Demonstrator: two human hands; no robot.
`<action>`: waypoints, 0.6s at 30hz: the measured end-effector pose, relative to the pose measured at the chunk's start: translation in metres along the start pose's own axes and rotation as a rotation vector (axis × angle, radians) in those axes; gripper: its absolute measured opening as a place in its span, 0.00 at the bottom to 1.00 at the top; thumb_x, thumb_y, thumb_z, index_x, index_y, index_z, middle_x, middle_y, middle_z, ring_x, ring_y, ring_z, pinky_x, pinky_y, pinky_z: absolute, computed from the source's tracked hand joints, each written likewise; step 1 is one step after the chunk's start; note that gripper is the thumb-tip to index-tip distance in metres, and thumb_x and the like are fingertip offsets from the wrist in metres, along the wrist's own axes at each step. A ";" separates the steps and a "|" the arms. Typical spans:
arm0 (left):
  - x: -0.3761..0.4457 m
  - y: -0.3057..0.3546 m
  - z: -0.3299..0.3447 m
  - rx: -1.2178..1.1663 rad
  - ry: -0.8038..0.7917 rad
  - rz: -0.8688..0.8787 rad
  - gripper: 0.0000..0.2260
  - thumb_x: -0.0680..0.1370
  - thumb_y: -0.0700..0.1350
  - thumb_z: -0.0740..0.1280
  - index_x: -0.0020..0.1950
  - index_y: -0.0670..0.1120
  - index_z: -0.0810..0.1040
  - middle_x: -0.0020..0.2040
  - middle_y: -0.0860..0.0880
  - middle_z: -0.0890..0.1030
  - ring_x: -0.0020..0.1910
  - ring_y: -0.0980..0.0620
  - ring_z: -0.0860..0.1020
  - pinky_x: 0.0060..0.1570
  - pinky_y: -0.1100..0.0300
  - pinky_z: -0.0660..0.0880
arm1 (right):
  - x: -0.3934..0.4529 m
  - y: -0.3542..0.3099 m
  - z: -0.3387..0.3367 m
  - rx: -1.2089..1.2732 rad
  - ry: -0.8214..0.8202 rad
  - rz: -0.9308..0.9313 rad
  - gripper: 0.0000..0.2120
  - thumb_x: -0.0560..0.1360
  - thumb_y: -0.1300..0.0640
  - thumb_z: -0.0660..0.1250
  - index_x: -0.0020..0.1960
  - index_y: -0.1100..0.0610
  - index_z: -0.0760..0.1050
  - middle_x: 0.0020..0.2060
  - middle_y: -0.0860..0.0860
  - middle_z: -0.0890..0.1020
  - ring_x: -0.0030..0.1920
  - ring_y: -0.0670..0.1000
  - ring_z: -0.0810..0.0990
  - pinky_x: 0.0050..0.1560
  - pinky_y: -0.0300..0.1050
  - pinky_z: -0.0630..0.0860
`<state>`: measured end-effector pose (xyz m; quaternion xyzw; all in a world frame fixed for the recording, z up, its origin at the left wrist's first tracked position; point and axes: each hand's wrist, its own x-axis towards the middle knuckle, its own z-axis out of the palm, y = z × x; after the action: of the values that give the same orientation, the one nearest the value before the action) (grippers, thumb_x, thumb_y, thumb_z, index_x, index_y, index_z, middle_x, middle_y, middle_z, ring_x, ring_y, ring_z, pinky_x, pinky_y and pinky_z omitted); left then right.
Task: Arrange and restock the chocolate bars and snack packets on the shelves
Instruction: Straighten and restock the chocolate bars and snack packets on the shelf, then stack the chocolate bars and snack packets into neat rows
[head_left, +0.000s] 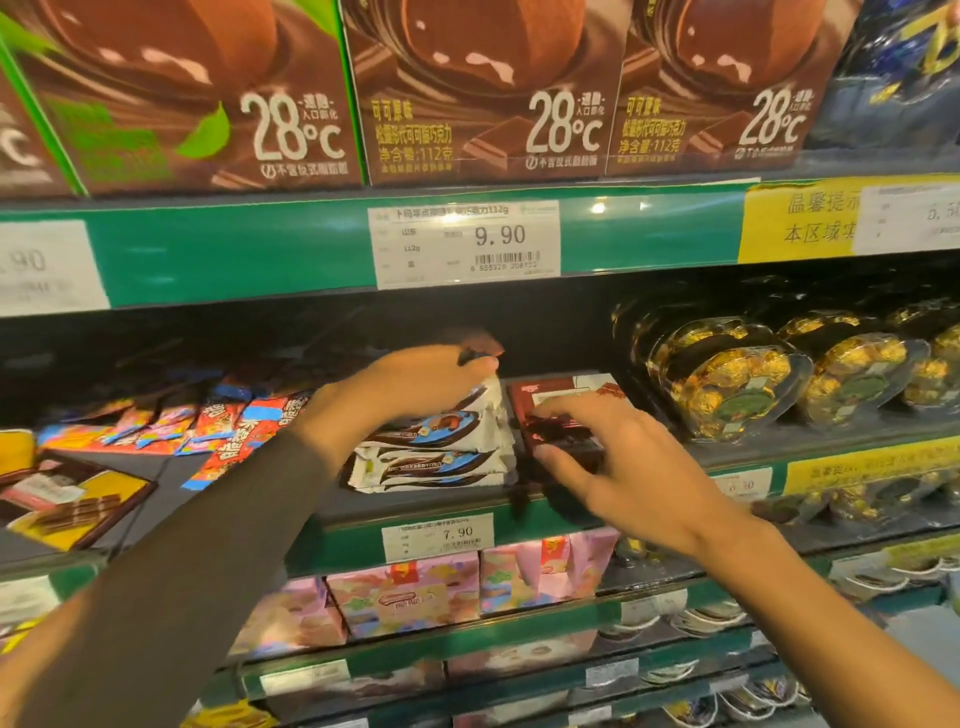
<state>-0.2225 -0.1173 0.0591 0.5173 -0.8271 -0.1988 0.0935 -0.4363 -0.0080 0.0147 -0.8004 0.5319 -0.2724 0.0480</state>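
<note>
On the middle shelf (415, 540) lies a stack of white chocolate bars (436, 462) with dark swirls. My left hand (421, 382) reaches over that stack and pinches a dark wrapped bar (480, 347) at its end, lifted above the pile. Just right of the stack sits a pile of dark red chocolate bars (558, 397). My right hand (618, 462) rests on this pile, fingers curled round the front edge of the top dark red bar. Red and blue snack packets (228, 426) lie scattered to the left.
Large brown chocolate boxes (488, 93) fill the top shelf above a 9.90 price tag (465, 241). Clear trays of gold-foil chocolates (737, 384) stand at the right. A yellow-and-brown chocolate box (78, 504) lies at the left. Pink boxes (410, 597) sit on the shelf below.
</note>
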 end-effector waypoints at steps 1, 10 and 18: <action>-0.014 -0.010 -0.003 -0.015 0.063 -0.047 0.17 0.82 0.60 0.55 0.68 0.59 0.72 0.66 0.54 0.76 0.61 0.53 0.75 0.64 0.51 0.72 | 0.004 -0.009 0.004 -0.007 0.017 -0.023 0.20 0.78 0.44 0.66 0.67 0.47 0.72 0.62 0.42 0.77 0.63 0.42 0.72 0.61 0.34 0.68; -0.099 -0.050 0.030 -0.220 0.362 -0.199 0.24 0.79 0.53 0.66 0.74 0.50 0.68 0.70 0.48 0.70 0.70 0.48 0.68 0.66 0.60 0.63 | 0.046 -0.052 0.044 -0.158 -0.039 -0.131 0.18 0.80 0.45 0.64 0.67 0.49 0.76 0.64 0.47 0.79 0.63 0.51 0.76 0.61 0.47 0.74; -0.099 -0.048 0.037 -0.380 0.433 -0.220 0.22 0.80 0.50 0.65 0.74 0.53 0.69 0.69 0.49 0.73 0.65 0.46 0.73 0.64 0.53 0.71 | 0.058 -0.046 0.051 -0.155 -0.025 -0.011 0.16 0.81 0.48 0.62 0.67 0.48 0.77 0.63 0.44 0.79 0.63 0.46 0.75 0.58 0.35 0.66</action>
<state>-0.1526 -0.0384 0.0102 0.6072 -0.6751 -0.2442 0.3405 -0.3566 -0.0501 0.0104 -0.8079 0.5464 -0.2208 -0.0089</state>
